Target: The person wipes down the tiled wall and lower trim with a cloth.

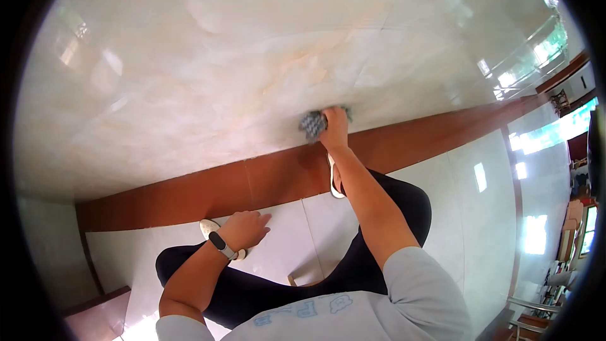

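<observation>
My right hand (334, 127) is closed round a crumpled grey patterned cloth (312, 125), which it presses against the lower part of a glossy, cream marbled wall (252, 57). Just below the cloth runs a reddish-brown baseboard strip (227, 188). My left hand (245, 228), with a dark-faced band on the wrist, hangs near my left knee with its fingers apart and nothing in it. Part of the cloth is hidden behind my right hand.
Pale floor tiles (442, 208) lie below the strip. My light shoes (336, 180) are close to the strip, and my bent knees flank the tiles between them. Chairs (536, 316) and other furniture stand at the far right. A brown block (101, 316) is at the lower left.
</observation>
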The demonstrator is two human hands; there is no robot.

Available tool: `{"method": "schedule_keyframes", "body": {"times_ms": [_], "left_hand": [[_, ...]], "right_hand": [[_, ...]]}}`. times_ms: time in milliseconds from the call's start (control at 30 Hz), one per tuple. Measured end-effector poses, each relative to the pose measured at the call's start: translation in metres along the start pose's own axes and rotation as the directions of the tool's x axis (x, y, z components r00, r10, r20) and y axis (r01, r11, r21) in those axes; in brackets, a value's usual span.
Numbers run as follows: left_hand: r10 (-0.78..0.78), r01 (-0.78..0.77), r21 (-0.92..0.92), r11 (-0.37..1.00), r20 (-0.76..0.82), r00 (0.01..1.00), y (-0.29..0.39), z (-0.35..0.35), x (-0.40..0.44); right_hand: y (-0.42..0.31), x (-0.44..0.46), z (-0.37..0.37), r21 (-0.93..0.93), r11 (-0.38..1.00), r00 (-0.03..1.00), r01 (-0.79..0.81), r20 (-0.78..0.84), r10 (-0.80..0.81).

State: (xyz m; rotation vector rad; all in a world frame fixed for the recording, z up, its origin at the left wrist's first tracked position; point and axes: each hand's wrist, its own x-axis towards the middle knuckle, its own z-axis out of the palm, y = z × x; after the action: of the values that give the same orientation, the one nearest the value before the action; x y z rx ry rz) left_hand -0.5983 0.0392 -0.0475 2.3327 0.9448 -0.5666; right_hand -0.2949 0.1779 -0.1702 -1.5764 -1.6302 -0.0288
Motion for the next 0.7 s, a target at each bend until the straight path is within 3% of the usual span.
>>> {"method": "schedule_keyframes", "body": {"times_ms": [67,133,233,300,400,467,533,567,667,700], "left_hand": [[0.004,-0.004,0.014,1.000,-0.007,1.000,0.004,-0.004,0.004],[0.028,-0.027,0.021,0.999,-0.037,0.999,0.005,-0.003,0.009],[0.056,-0.057,0.044,0.997,0.011,0.998,0.012,-0.011,0.008],[0.066,-0.066,0.042,0.997,0.017,0.998,0.019,-0.014,0.007],[0.076,-0.076,0.026,0.997,-0.004,0.997,0.021,-0.017,0.004],[0.098,-0.098,0.030,0.995,-0.028,0.995,0.021,-0.018,0.003],[0.147,-0.143,0.035,0.989,-0.138,0.980,0.015,-0.007,-0.002],[0.168,-0.164,0.039,0.986,-0.192,0.967,0.013,-0.004,-0.002],[0.091,-0.088,0.046,0.995,-0.076,0.993,0.019,-0.013,-0.015],[0.083,-0.081,0.034,0.996,-0.070,0.994,0.021,-0.015,-0.021]], "right_hand": [[0.014,-0.024,0.000,0.106,0.906,0.909,-0.410,-0.033,0.415],[0.004,-0.020,-0.034,0.392,0.530,0.593,-0.752,0.050,0.804],[0.017,-0.008,-0.054,0.450,0.557,0.550,-0.698,-0.162,0.820],[0.022,0.019,-0.078,0.402,0.757,0.718,-0.514,-0.281,0.637],[-0.044,0.100,-0.150,0.437,0.858,0.775,-0.269,-0.431,0.463],[-0.096,0.157,-0.203,0.547,0.818,0.815,-0.181,-0.382,0.435],[-0.134,0.203,-0.244,0.596,0.802,0.891,0.039,-0.385,0.242],[-0.156,0.224,-0.256,0.539,0.837,0.867,0.095,-0.458,0.196],[-0.218,0.263,-0.264,0.340,0.912,0.796,0.228,-0.604,0.026],[-0.221,0.273,-0.248,0.213,0.916,0.699,0.340,-0.709,-0.094]]}}
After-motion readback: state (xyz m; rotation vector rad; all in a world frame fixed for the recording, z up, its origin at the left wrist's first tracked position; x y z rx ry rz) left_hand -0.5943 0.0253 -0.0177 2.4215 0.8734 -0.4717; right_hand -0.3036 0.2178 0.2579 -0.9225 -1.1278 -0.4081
